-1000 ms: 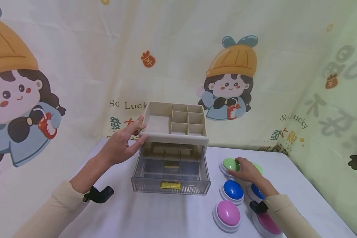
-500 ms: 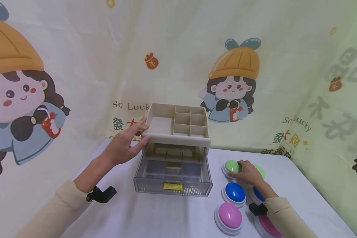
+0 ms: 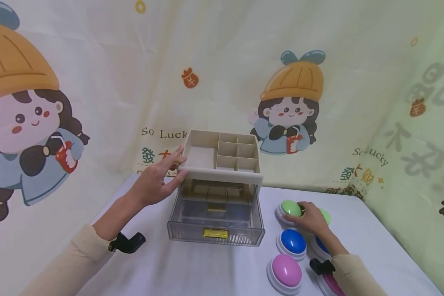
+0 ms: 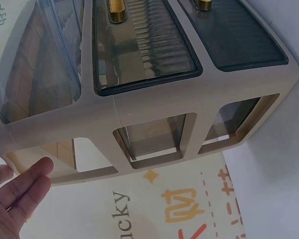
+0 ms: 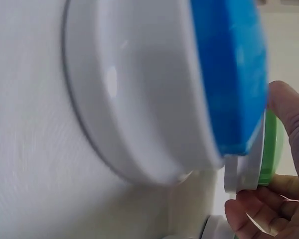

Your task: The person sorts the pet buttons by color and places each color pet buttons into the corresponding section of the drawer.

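Note:
A beige desktop organizer (image 3: 222,176) with a divided top tray stands on the table. Its top clear drawer (image 3: 181,233), which has a gold handle (image 3: 216,233), is pulled out. My left hand (image 3: 151,183) touches the organizer's left side, thumb by the front corner. In the left wrist view its fingers (image 4: 32,186) lie by a side opening, and the two lower drawers are in. My right hand (image 3: 312,220) grips a green push button (image 3: 291,208) with a white base. The right wrist view shows the thumb (image 5: 286,102) and fingers on opposite sides of this green button (image 5: 270,154).
Behind the right hand sits another green button (image 3: 325,216), partly hidden. Nearer are two blue buttons, one in front (image 3: 293,241), and two pink ones, the left one (image 3: 286,270) in full view. A printed cloth (image 3: 222,49) hangs close behind the table.
The whole head view has shifted slightly. My right hand keeps its hold on the green button, which now looks a little tilted. My left hand stays at the organizer.

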`<state>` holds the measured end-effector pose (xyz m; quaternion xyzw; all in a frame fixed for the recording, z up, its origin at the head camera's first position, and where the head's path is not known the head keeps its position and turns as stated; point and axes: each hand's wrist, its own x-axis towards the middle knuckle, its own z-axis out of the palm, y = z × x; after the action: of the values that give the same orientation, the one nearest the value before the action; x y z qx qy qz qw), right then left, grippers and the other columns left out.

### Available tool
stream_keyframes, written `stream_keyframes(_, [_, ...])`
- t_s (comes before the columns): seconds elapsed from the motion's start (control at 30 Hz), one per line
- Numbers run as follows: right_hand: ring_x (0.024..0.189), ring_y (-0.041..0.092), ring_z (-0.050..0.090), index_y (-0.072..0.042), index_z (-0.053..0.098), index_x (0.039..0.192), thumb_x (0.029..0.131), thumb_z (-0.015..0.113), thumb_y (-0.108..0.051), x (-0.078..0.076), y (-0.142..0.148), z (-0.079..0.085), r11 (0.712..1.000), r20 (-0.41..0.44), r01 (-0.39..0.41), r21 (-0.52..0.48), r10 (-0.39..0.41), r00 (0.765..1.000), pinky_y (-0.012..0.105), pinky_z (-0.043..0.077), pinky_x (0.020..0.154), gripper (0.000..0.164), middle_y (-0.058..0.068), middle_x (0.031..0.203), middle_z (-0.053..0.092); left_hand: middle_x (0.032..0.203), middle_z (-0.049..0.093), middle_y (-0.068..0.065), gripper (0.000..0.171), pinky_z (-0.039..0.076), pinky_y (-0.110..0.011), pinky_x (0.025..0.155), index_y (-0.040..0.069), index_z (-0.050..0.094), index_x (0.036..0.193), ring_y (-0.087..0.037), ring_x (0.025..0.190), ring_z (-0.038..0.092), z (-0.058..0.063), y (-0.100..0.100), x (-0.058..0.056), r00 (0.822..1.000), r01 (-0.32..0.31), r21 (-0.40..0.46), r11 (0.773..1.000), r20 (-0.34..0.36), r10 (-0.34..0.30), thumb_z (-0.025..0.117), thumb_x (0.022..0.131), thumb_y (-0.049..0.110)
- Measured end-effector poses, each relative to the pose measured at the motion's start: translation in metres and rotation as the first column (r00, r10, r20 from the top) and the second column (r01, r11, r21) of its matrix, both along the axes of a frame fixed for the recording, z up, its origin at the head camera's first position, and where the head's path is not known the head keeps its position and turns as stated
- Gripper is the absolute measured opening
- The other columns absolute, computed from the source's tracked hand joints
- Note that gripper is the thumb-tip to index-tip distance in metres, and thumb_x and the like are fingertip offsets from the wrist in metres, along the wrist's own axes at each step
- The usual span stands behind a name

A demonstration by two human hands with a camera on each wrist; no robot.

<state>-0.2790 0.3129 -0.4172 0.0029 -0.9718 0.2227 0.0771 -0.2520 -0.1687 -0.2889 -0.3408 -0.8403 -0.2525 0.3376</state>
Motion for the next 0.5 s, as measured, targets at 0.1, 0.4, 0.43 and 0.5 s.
stream_keyframes(0.1, [0.102, 0.035, 0.056, 0.006, 0.051, 0.130, 0.073, 0.071, -0.062, 0.003, 0.001, 0.000, 0.997, -0.032, 0.002, -0.080, -0.005, 0.999, 0.047, 0.051, 0.083, 0.091, 0.024, 0.118, 0.059, 0.126, 0.063, -0.008, 0.067, 0.056, -0.040, 0.075, 0.007, 0.033, 0.148, -0.021, 0.094, 0.067, 0.000, 0.001, 0.001, 1.000, 0.001, -0.001, 1.000, 0.002, -0.001, 0.063, 0.091, 0.024])
stream_keyframes(0.4, [0.108, 0.033, 0.053, 0.002, 0.046, 0.136, 0.077, 0.067, -0.063, 0.015, -0.002, 0.013, 0.980, -0.058, 0.027, -0.198, -0.040, 0.998, 0.038, 0.049, 0.080, 0.090, 0.023, 0.126, 0.056, 0.126, 0.064, -0.008, 0.067, 0.056, -0.042, 0.077, 0.007, 0.033, 0.149, -0.021, 0.095, 0.067, 0.002, 0.002, 0.005, 1.000, -0.003, -0.002, 1.000, 0.009, 0.003, 0.063, 0.091, 0.024])
stream_keyframes(0.43, [0.109, 0.034, 0.052, 0.001, 0.046, 0.137, 0.077, 0.067, -0.063, 0.017, -0.003, 0.015, 0.978, -0.061, 0.027, -0.206, -0.040, 0.997, 0.038, 0.049, 0.080, 0.090, 0.023, 0.126, 0.055, 0.126, 0.063, -0.007, 0.067, 0.056, -0.041, 0.077, 0.008, 0.033, 0.149, -0.021, 0.095, 0.067, 0.002, 0.002, 0.005, 1.000, -0.008, -0.003, 1.000, 0.010, 0.008, 0.063, 0.091, 0.025])
stream_keyframes(0.5, [0.110, 0.034, 0.052, -0.001, 0.046, 0.138, 0.077, 0.067, -0.062, 0.021, -0.005, 0.019, 0.974, -0.072, 0.024, -0.226, -0.041, 0.997, 0.035, 0.047, 0.078, 0.089, 0.021, 0.125, 0.056, 0.126, 0.063, -0.007, 0.067, 0.056, -0.041, 0.077, 0.008, 0.033, 0.149, -0.021, 0.095, 0.067, 0.002, 0.003, 0.006, 1.000, -0.010, -0.002, 1.000, 0.011, 0.010, 0.063, 0.091, 0.025])
